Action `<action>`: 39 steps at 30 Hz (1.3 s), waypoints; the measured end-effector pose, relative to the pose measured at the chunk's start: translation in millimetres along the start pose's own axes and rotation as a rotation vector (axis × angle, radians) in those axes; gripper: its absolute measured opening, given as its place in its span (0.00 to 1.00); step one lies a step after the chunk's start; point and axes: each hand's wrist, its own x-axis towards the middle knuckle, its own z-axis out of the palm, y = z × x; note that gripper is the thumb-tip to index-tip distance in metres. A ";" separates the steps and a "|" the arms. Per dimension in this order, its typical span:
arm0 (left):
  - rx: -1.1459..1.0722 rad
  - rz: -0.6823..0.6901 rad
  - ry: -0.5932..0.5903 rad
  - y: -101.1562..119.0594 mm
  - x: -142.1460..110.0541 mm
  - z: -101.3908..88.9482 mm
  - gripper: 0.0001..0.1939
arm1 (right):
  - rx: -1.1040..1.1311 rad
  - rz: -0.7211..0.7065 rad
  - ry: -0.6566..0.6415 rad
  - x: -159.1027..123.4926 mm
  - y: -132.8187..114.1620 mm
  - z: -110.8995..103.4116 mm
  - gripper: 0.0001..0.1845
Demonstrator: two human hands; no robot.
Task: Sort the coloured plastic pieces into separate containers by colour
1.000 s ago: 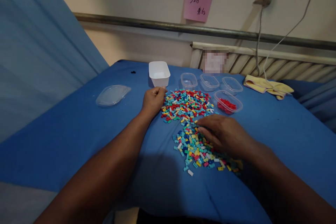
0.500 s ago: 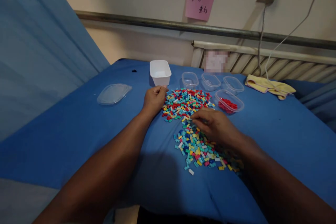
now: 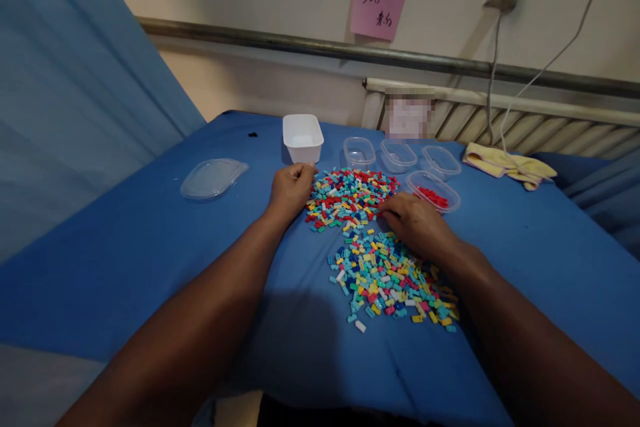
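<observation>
In the head view, small oblong plastic bricks lie in two joined heaps on creased blue cloth. The left hand curls beside the far heap; the right hand, fingers bunched, meets its edge near a clear rounded tub; either's grip I cannot tell

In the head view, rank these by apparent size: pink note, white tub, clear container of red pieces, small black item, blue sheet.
1. Blue sheet
2. Pink note
3. White tub and clear container of red pieces: too alike to rank
4. Small black item
</observation>
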 end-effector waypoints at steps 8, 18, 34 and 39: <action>-0.011 0.001 -0.005 -0.5 0.1 0.7 0.24 | -0.091 0.065 -0.123 3.4 -4.6 -6.4 0.14; -0.003 -0.003 -0.004 -0.7 0.2 0.6 0.24 | -0.127 0.069 -0.117 4.7 -19.9 -6.0 0.16; -0.007 -0.004 -0.007 -1.6 0.7 0.7 0.24 | -0.262 0.028 -0.243 3.6 -26.0 -17.4 0.11; 0.000 -0.001 -0.003 -1.0 0.5 1.3 0.24 | -0.220 0.043 -0.253 5.5 -23.8 -16.3 0.12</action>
